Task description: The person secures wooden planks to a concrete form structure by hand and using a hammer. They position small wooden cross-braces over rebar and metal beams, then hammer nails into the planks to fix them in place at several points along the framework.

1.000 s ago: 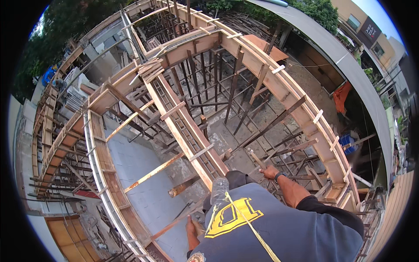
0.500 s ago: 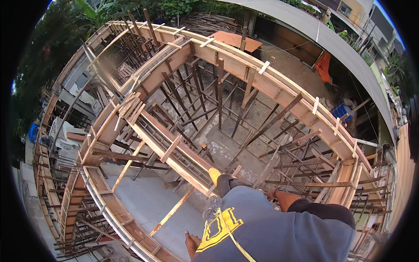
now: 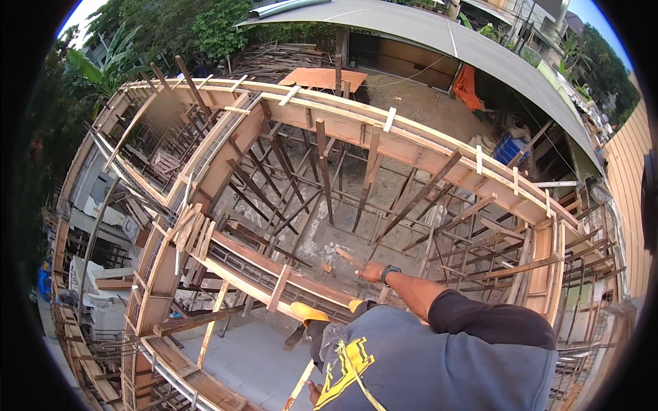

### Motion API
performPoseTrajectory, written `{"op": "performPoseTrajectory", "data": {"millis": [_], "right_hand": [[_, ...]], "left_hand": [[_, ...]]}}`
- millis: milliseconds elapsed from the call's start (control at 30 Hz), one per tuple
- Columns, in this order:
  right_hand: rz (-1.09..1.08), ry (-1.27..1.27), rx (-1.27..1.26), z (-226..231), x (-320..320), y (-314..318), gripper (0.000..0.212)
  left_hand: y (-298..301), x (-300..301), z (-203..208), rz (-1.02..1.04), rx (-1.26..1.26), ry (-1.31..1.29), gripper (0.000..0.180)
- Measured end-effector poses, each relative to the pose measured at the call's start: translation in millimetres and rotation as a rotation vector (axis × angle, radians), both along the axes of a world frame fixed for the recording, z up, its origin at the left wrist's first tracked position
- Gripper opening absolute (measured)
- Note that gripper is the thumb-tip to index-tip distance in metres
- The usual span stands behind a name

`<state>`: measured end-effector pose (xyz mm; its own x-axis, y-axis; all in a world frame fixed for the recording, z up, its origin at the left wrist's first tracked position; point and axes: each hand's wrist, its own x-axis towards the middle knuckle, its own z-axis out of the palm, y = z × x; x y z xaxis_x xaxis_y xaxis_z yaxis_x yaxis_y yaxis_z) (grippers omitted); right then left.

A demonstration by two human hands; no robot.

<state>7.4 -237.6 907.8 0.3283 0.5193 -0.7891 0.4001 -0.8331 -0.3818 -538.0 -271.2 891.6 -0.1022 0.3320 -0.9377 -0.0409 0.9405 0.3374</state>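
My right hand, with a dark watch on the wrist, reaches forward over the open bay beyond the beam form. It is closed on a short wooden stick with a pale far end; its exact kind is too small to tell. Low beside my shirt, only a little of my left hand shows, and its fingers are mostly hidden. My yellow shoes rest at a wooden beam form with steel bars inside. A wooden cleat crosses that form just left of the shoes.
Dark timber props stand in the deep bay below. A long plywood form bounds its far side. Loose wood strips lie at the left junction. Below left is a grey slab. A blue drum stands at far right.
My right arm has stretched forward from beside my body, and the wooden stick now shows in that hand. A second yellow shoe has come into view. The view has tilted up and shifted.
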Motion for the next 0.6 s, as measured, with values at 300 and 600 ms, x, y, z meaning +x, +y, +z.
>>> {"op": "performPoseTrajectory", "data": {"millis": [300,600], "right_hand": [[-0.018,-0.13,0.011,5,-17,40,0.066],[0.096,-0.175,-0.404,-28,-66,45,0.052]], "left_hand": [[211,-43,111,-0.261,0.318,0.237,0.053],[459,-244,390,-0.96,0.931,1.022,0.046]]}}
